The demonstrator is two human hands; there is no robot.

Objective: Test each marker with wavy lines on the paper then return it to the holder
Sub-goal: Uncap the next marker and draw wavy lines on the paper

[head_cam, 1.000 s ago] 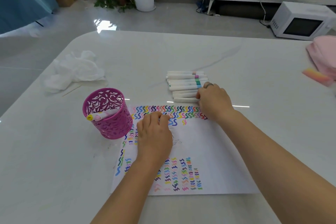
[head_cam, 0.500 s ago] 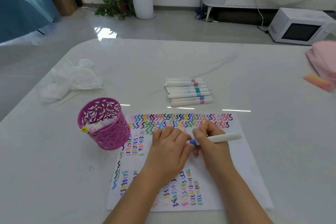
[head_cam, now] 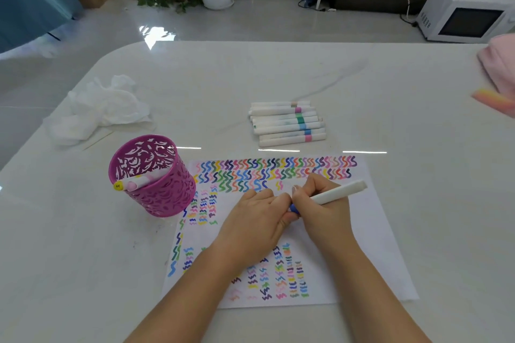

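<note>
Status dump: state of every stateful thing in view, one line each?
marker: held in both hands over the paper
left hand: pinches its blue end
right hand: grips its white barrel
holder: upright
stored markers: leaning inside the holder
loose markers: piled lying beyond the paper
paper: flat, partly filled with wavy lines
tissue: crumpled

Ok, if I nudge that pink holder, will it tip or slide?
Probably slides rather than tips: the holder looks broad-based and stands on a glossy table. It likely feels light: its wall is perforated and few markers lie inside.
</note>
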